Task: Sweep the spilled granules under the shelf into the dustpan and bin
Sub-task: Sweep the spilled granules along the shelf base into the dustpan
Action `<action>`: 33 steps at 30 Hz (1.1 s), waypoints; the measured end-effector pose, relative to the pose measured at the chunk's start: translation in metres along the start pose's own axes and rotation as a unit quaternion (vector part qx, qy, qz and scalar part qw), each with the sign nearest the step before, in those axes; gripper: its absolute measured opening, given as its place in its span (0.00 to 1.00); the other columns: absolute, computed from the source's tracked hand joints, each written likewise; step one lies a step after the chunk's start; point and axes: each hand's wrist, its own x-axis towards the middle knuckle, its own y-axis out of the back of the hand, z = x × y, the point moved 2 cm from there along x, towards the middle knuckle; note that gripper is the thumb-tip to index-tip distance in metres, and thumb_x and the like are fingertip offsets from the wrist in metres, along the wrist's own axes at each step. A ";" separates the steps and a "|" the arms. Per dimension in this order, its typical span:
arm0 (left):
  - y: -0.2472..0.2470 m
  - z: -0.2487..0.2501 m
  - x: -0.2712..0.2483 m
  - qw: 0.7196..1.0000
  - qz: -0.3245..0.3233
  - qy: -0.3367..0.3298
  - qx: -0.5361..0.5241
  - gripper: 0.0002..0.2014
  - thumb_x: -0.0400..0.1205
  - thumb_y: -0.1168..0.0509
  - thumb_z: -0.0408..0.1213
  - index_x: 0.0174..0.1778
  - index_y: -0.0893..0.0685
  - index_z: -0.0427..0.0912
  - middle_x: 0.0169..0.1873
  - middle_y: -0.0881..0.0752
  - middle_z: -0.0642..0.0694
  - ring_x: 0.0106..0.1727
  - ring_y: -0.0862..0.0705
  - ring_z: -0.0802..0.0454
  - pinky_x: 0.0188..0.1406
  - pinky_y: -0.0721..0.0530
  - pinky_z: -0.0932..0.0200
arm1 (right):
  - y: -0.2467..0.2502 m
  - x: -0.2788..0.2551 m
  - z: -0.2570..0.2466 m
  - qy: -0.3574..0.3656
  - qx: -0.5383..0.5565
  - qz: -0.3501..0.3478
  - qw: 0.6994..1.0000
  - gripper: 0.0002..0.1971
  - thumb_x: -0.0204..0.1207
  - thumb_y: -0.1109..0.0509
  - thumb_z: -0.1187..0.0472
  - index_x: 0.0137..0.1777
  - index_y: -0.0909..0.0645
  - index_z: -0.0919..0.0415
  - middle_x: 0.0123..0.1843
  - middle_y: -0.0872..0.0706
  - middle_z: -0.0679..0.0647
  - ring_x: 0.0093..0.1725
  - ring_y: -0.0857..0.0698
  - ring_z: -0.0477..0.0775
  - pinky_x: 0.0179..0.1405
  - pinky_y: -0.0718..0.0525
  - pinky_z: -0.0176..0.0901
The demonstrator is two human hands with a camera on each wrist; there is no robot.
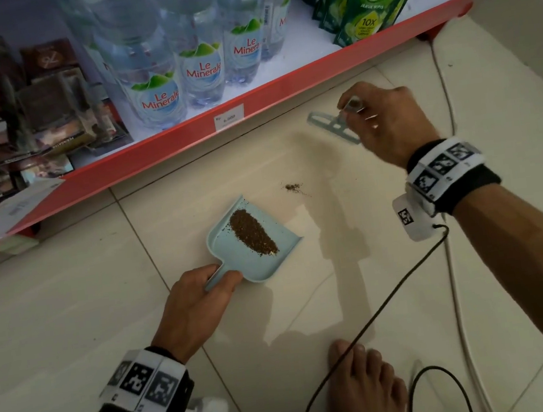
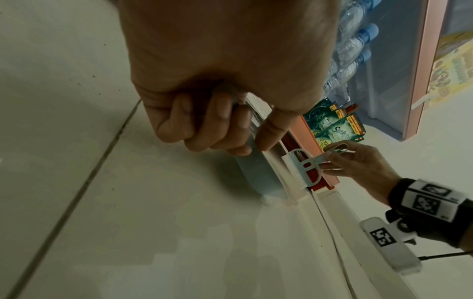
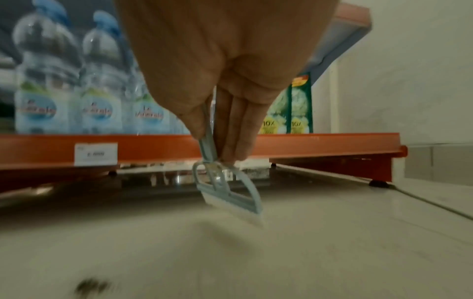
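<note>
Head view. Dustpan (image 1: 250, 242): pale blue, flat on the floor (image 1: 71, 316) before the shelf (image 1: 249, 95), mouth toward the shelf edge. Left hand (image 1: 199, 300): its grip is curled round the pan handle. Granules (image 1: 253, 232): a brown heap lies inside the pan; a small remnant (image 1: 292, 187) lies on the floor just beyond the pan's mouth, toward the right hand. Right hand (image 1: 386, 119): its grip is pinched on the handle of a small brush (image 1: 332, 126), held near the shelf's front edge. No bin in view.

Left wrist view. Left hand (image 2: 217, 121) has its fingers wrapped on the handle; the pan (image 2: 258, 174) shows edge-on. Brush (image 2: 304, 165) is seen in the right hand (image 2: 358, 161) beside the shelf edge.

Right wrist view. Right hand (image 3: 225, 91) clamps the brush (image 3: 227, 190) between thumb and fingers, with the bristles at the floor before the shelf gap. A blurred remnant (image 3: 92, 285) lies near the bottom edge.

Step, as judged: sweeping, mostly done. The next move calls for drawing the brush back across the remnant into the steady pan, then lifting the pan level to a bin.
</note>
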 end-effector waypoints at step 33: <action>-0.033 0.042 0.040 0.991 -0.066 0.108 0.035 0.15 0.74 0.32 0.49 0.27 0.22 0.44 0.11 0.26 0.58 0.19 0.27 0.56 0.21 0.33 0.65 | -0.030 -0.062 -0.053 -0.021 -0.080 -0.072 0.994 0.11 0.84 0.37 0.53 0.56 0.14 0.53 0.44 0.08 0.53 0.41 0.11 0.59 0.41 0.13 0.51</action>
